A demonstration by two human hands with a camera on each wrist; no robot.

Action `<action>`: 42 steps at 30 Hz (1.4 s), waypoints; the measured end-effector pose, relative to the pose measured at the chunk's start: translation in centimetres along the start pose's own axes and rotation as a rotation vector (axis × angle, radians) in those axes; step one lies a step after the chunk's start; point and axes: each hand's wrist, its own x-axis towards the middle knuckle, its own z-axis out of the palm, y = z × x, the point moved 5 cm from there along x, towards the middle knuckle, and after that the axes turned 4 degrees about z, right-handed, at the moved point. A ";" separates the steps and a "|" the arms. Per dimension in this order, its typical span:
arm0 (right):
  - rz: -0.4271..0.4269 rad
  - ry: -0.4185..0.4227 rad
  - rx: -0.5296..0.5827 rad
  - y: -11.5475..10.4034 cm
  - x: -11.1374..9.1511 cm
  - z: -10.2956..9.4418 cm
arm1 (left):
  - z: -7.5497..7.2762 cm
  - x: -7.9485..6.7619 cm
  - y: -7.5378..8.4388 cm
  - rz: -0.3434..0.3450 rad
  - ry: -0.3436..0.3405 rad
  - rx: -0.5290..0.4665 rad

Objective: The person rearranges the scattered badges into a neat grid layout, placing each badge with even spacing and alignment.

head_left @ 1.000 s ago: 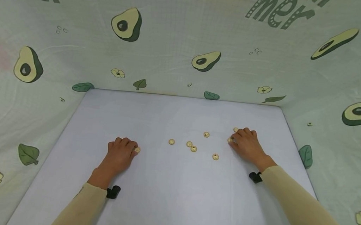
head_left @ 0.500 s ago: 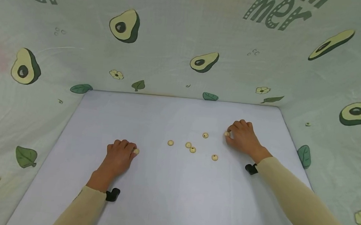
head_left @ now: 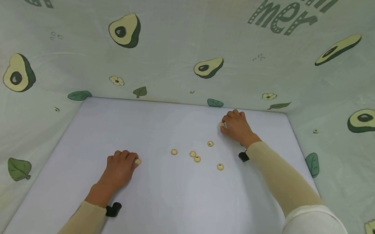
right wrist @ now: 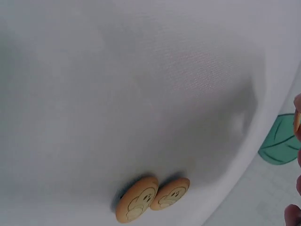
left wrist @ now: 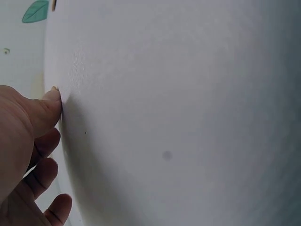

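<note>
In the head view my left hand (head_left: 119, 170) rests on the left of the white table, thumb and forefinger pinching a small round wooden disc (head_left: 137, 161). The left wrist view shows the thumb (left wrist: 47, 110) at the disc's thin edge, the other fingers curled. Farther back on the right, my right hand (head_left: 237, 126) pinches another wooden disc (head_left: 221, 124) near the table's far edge. Only some fingertips show at the right wrist view's border. Several similar discs lie between the hands, among them a touching pair (head_left: 192, 154) and a single one (head_left: 220, 167).
The white tabletop (head_left: 167, 203) meets an avocado-print cloth (head_left: 165, 56) at the back and sides. In the right wrist view two discs (right wrist: 137, 199) with an engraved figure lie together. A brownish sliver shows beside the right wrist, mostly hidden.
My right hand has picked up a disc and carried it leftward and toward the far edge. The left hand keeps its disc in place; the head view has shifted slightly.
</note>
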 end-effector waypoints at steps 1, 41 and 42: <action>0.003 -0.010 0.004 0.0 0.3 0.3 | 0.0 -0.1 0.0 -0.004 -0.002 -0.001; 0.042 -0.070 0.031 -1.1 1.4 3.1 | -0.5 0.2 0.2 0.008 0.021 0.015; 0.041 -0.064 0.026 -1.1 1.3 3.0 | -0.4 0.2 0.2 0.007 0.020 0.013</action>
